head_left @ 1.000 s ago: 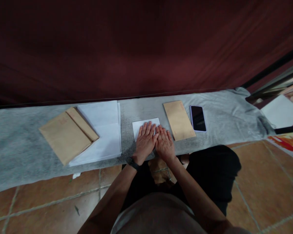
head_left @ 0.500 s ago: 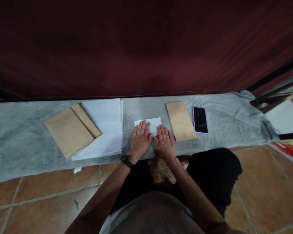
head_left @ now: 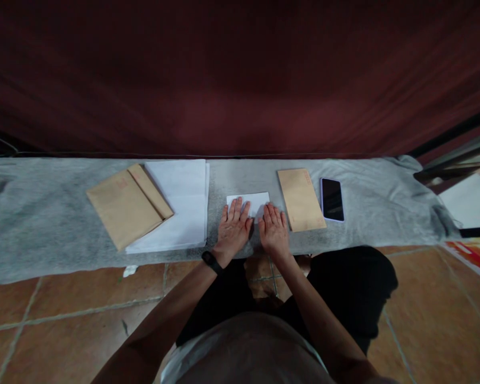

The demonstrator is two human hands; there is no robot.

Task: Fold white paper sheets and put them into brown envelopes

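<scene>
A small folded sheet of white paper (head_left: pixel 256 199) lies flat on the grey cloth, partly covered by my fingers. My left hand (head_left: pixel 234 226) rests on its left part, palm down with the fingers stretched out. At the paper's right end lies my right hand (head_left: pixel 274 230), also flat with straight fingers. A single brown envelope (head_left: pixel 302 200) is just right of my right hand. Off to the left, a stack of larger white sheets (head_left: pixel 184 202) sits partly under a pile of brown envelopes (head_left: pixel 128 205).
A phone (head_left: pixel 332 199) with a pale purple edge lies beyond the single envelope. Grey cloth (head_left: pixel 392 202) covers the narrow bench, which ends against a dark red curtain (head_left: pixel 240 80). White paper (head_left: pixel 470 201) and a colourful print (head_left: pixel 474 258) are at far right.
The view has shifted slightly, so the things on the bench appear a little further right. Both hands stay flat on the folded paper, with hardly any movement against it.
</scene>
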